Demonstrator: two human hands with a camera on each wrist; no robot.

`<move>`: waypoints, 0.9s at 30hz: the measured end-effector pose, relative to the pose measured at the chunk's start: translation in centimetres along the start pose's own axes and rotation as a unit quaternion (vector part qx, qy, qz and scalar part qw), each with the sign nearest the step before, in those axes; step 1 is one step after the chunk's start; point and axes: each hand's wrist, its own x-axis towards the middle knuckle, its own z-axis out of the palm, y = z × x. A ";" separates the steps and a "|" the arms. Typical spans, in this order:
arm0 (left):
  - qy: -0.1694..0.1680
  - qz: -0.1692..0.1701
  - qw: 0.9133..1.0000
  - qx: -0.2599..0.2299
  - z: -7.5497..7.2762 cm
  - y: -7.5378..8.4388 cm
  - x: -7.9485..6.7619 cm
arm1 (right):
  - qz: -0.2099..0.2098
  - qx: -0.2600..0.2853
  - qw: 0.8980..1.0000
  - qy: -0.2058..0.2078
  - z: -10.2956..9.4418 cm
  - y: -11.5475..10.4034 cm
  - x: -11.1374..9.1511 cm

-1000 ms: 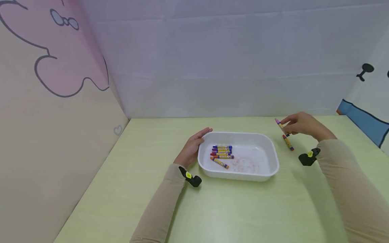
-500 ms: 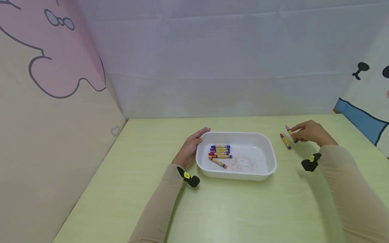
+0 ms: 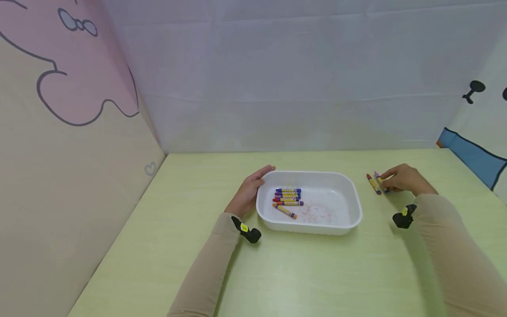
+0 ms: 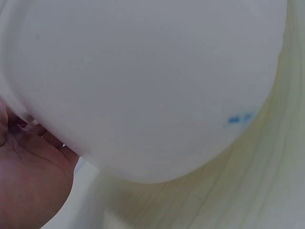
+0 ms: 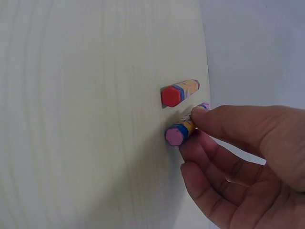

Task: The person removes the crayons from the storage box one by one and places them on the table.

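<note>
With thumb and fingertips, my right hand (image 3: 405, 179) pinches a pink crayon (image 5: 176, 134) in a yellow and blue wrapper, low over the table. Close beside it and roughly parallel lies a red crayon (image 3: 373, 184), seen end-on in the right wrist view. My left hand (image 3: 247, 191) holds the left end of a white plastic tray (image 3: 313, 229), thumb at the rim and fingers along the outside. Inside the tray's left half, several crayons lie in a stacked row, and an orange crayon (image 3: 284, 211) sits slanted in front of them.
The pale wood-grain table (image 3: 309, 277) meets a white fabric backdrop (image 3: 253, 123) along its rear edge, not far behind the right hand. A printed side panel (image 3: 91, 176) stands at the left. Reddish crayon marks (image 3: 318, 212) show on the tray floor.
My right hand has brought the pink crayon from behind the red one, right and down toward the table, to lie alongside it. The left hand and tray have stayed in place.
</note>
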 end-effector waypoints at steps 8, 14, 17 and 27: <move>0.003 0.000 1.000 0.000 0.0 0.0 0.0 | 0.010 -0.016 1.000 -0.005 -0.2 -0.3 -0.2; 0.007 -0.002 1.000 -0.003 0.0 0.0 0.0 | 0.010 -0.014 1.000 -0.005 -0.5 -0.7 -0.5; 0.005 -0.003 1.000 -0.005 0.0 0.0 0.0 | 0.005 -0.013 1.000 0.004 -0.7 -1.4 -0.7; 0.002 0.000 1.000 -0.002 -0.1 0.1 0.0 | -0.067 -0.040 0.996 0.033 -1.6 -7.1 -1.5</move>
